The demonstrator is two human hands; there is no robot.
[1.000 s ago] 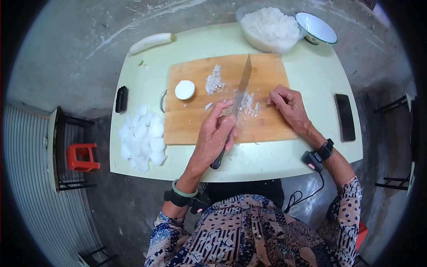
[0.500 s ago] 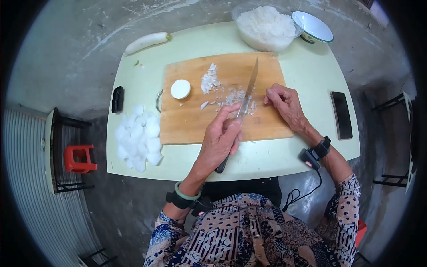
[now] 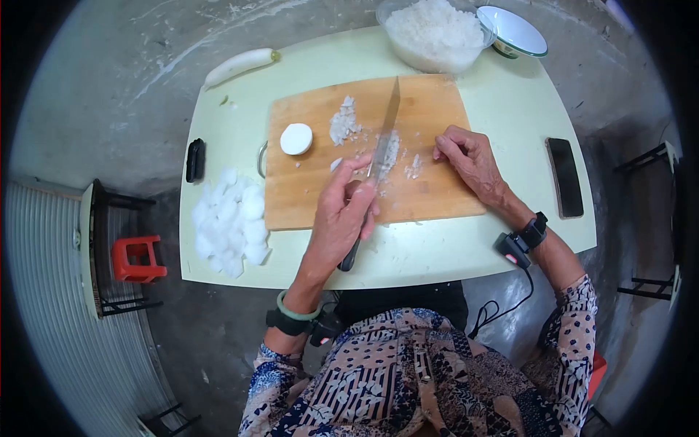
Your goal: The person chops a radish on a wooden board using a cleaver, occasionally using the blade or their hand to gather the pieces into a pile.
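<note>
My left hand (image 3: 342, 211) is closed round the dark handle of a kitchen knife (image 3: 389, 120), its index finger stretched along the blade. The blade points away from me over the wooden cutting board (image 3: 309, 200), beside chopped white bits (image 3: 391, 151). At the board's right side rests my right hand (image 3: 473, 164), its fingers curled in and no object showing in them. A cut piece of white radish (image 3: 296, 139) stands on the board's left part. Farther back on the board is a small pile of chopped radish (image 3: 344, 121).
Left of the board lies a heap of white slices (image 3: 230, 224), with a black object (image 3: 195, 160) behind it. A whole white radish (image 3: 240, 68) lies at the back left. A full clear bowl (image 3: 437, 62), an enamel bowl (image 3: 513, 33) and a phone (image 3: 565, 178) are on the right.
The knife in my left hand has moved left across the board, and chopped bits now lie along its blade. My right hand has stayed nearly in place.
</note>
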